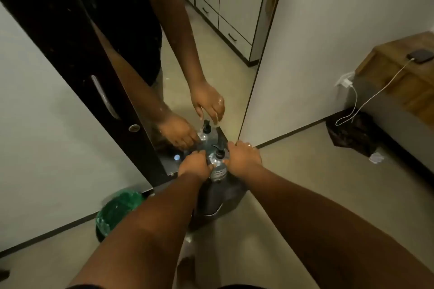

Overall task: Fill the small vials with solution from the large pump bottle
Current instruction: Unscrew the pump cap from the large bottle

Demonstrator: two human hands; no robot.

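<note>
A clear pump bottle with a black pump head and a white label stands on a dark round stand in front of a mirror. My left hand grips the bottle's left side. My right hand hovers by the pump on the right; the mirror shows its fingers apart and hanging down with nothing in them. A small pale-blue capped object, maybe a vial, sits left of the bottle. I see no other vial.
The mirror on a dark wardrobe door reflects my arms and the bottle. A green basket sits on the floor at the left. At the right are a black bag and a wooden table with a charging phone.
</note>
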